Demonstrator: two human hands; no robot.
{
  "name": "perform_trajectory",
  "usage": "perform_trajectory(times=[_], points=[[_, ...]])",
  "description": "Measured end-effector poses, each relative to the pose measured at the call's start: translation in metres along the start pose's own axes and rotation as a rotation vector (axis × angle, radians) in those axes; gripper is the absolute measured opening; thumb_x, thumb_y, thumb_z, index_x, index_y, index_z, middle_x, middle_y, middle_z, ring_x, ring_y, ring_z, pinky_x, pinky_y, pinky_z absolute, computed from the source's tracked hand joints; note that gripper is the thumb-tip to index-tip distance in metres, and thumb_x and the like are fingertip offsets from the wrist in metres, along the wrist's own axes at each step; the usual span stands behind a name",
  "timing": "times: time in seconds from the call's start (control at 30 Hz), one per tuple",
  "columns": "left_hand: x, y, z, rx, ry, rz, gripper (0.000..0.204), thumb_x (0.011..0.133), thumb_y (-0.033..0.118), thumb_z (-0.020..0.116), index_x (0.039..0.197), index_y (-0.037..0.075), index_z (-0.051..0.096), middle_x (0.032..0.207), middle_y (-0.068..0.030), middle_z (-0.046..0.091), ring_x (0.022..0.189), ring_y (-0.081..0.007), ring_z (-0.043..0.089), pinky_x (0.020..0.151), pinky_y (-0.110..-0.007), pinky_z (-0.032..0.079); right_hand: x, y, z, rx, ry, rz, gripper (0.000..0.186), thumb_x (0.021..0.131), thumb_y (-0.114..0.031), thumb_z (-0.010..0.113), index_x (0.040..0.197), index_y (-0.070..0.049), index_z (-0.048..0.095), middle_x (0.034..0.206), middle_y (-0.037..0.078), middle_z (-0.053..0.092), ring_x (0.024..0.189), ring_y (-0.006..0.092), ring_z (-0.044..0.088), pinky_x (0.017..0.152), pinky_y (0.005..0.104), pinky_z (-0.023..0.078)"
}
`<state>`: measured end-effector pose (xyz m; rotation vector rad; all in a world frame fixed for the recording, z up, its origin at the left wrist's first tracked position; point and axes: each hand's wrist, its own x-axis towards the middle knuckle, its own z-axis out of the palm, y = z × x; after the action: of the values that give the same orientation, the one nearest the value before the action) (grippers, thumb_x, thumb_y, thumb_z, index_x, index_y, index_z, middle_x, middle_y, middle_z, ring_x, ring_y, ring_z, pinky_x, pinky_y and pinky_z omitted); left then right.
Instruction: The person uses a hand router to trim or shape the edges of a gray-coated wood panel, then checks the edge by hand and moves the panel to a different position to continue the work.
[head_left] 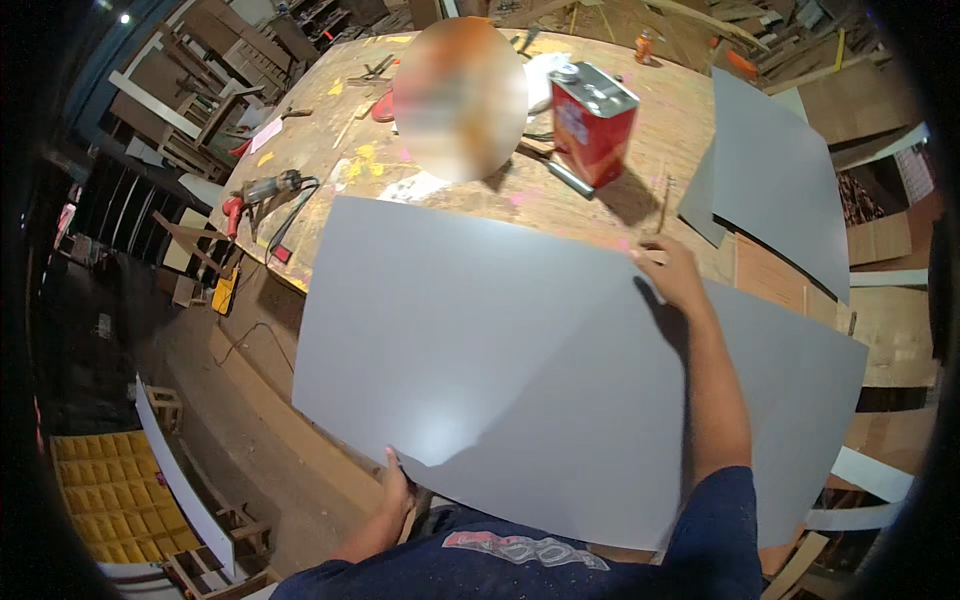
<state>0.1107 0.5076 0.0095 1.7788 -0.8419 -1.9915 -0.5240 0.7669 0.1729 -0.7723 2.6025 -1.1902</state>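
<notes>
Pinched the near edge of the grey panel (470,330) with the left hand (398,492), laying a thumb on the broad face and, by the look of it, tucking the fingers underneath; could not tell the spread of those hidden fingers. Bent the right hand (672,272) over the far edge, with fingers curled and close together; could not tell of anything small between the tips. Had the sheet thus by opposite edges, likely to steady so wide and stiff a face, with the near side close to the dark shirt (470,580) and the far side over the wooden table (320,130).

Beyond the right forearm, had seemingly a second grey sheet (790,400), perhaps overlapped to save room. Past the far edge, had a red tin (598,130) upright with a bar-like tool (571,179) at its foot, both probably put there to leave the near side to the panel. To the left, had a power tool (265,190) near the border, trailing a red-ended cord (283,256), perhaps to stay within reach. Further out, had more grey sheets (780,175) at the right, an orange bottle (643,47) at the far end and a yellow gridded panel (120,495) at lower left.
</notes>
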Motion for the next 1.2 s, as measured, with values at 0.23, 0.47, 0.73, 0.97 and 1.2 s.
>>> perform_trajectory(times=[0.23, 0.47, 0.73, 0.97, 1.2], points=[[0.065, 0.082, -0.069, -0.248, -0.254, -0.055, 0.061, 0.110, 0.047, 0.064, 0.146, -0.001, 0.053, 0.142, -0.0173, 0.063, 0.128, -0.0321, 0.065, 0.111, -0.046, 0.054, 0.071, -0.134, 0.201, 0.025, 0.030, -0.098, 0.050, 0.094, -0.043, 0.083, 0.119, 0.000, 0.077, 0.120, 0.022, 0.078, 0.114, 0.0348, 0.075, 0.101, 0.0440, 0.057], [0.119, 0.168, -0.095, -0.205, -0.062, 0.042, 0.058, 0.106, 0.027, 0.076, 0.149, 0.000, 0.050, 0.143, -0.0153, 0.063, 0.129, -0.0302, 0.062, 0.109, -0.048, 0.051, 0.200, -0.247, 0.369, -0.306, -0.140, 0.013, 0.067, 0.102, -0.062, 0.062, 0.123, 0.000, 0.076, 0.118, 0.027, 0.078, 0.118, 0.0409, 0.073, 0.104, 0.0508, 0.054], [0.169, 0.220, -0.089, -0.089, 0.012, 0.335, 0.050, 0.095, 0.015, 0.088, 0.132, 0.000, 0.059, 0.129, -0.0160, 0.066, 0.117, -0.0261, 0.065, 0.102, -0.042, 0.054, 0.320, -0.215, 0.454, -0.186, -0.600, 0.398, 0.060, 0.104, -0.049, 0.054, 0.139, -0.002, 0.071, 0.158, 0.022, 0.059, 0.135, 0.0319, 0.061, 0.114, 0.0487, 0.048], [0.193, 0.236, -0.161, 0.376, 0.060, 0.358, 0.061, 0.086, 0.028, 0.096, 0.127, -0.002, 0.062, 0.115, -0.0143, 0.071, 0.103, -0.0219, 0.068, 0.090, -0.036, 0.057, 0.311, -0.317, 0.519, -0.115, -0.917, 0.516, 0.044, 0.096, -0.041, 0.061, 0.118, -0.006, 0.077, 0.121, 0.014, 0.075, 0.100, 0.0268, 0.067, 0.093, 0.0448, 0.052], [0.194, 0.275, -0.126, 0.614, -0.136, 0.413, 0.058, 0.085, 0.035, 0.096, 0.119, -0.002, 0.068, 0.110, -0.0104, 0.074, 0.099, -0.0192, 0.069, 0.086, -0.035, 0.057, 0.341, -0.248, 0.528, -0.249, -0.937, 0.502, 0.047, 0.089, -0.038, 0.062, 0.121, -0.007, 0.077, 0.131, 0.017, 0.072, 0.113, 0.0299, 0.066, 0.102, 0.0438, 0.050]])
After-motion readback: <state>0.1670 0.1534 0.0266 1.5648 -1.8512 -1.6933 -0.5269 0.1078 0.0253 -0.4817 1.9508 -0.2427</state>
